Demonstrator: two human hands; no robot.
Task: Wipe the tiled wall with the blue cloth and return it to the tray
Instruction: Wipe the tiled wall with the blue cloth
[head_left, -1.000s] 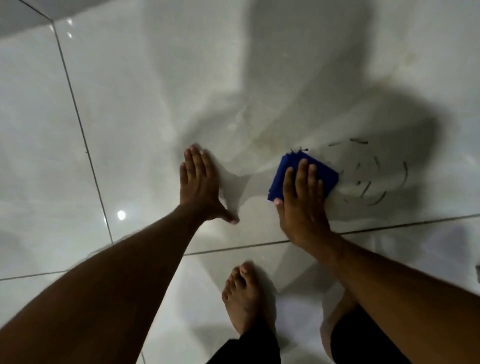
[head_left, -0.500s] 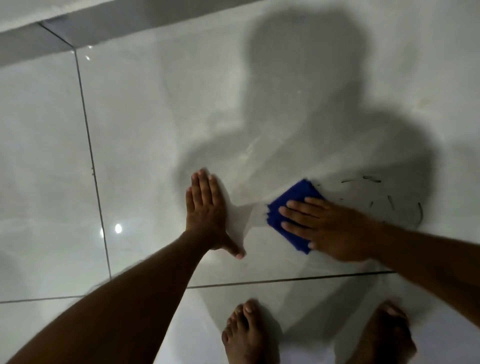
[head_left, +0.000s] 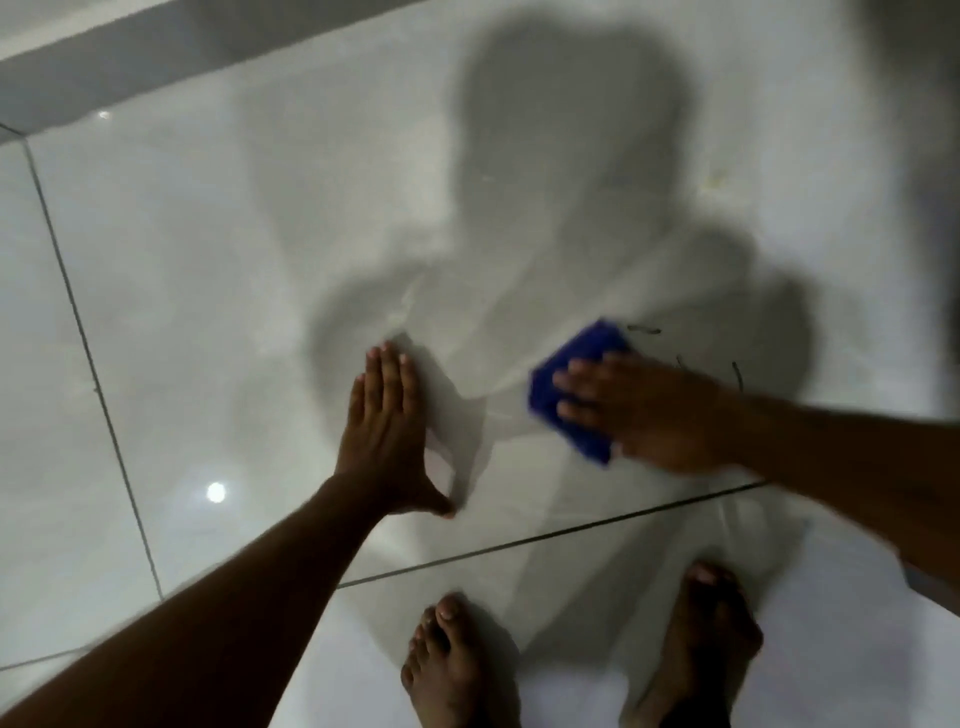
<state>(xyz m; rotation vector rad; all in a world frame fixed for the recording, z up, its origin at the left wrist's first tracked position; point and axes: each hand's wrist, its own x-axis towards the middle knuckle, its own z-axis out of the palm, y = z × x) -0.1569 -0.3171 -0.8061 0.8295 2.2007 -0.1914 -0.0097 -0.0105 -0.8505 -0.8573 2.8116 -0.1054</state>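
A folded blue cloth (head_left: 576, 374) lies flat against the glossy pale tiled wall (head_left: 234, 260). My right hand (head_left: 644, 410) presses on it from the right, fingers pointing left and covering its right half. My left hand (head_left: 387, 426) rests flat on the tile about a hand's width left of the cloth, fingers together, thumb out, holding nothing. Thin dark marks (head_left: 644, 329) show on the tile just right of and above the cloth. No tray is in view.
Dark grout lines (head_left: 93, 374) divide the wall tiles, and one line (head_left: 545, 535) runs below the hands where the wall meets the floor. My two bare feet (head_left: 457, 665) stand on the floor tile below. My shadow falls across the wall.
My right hand has turned from fingers-up to fingers-left and slid the cloth sideways over the tile. The left hand has stayed planted. The view has tilted, bringing both feet into sight.
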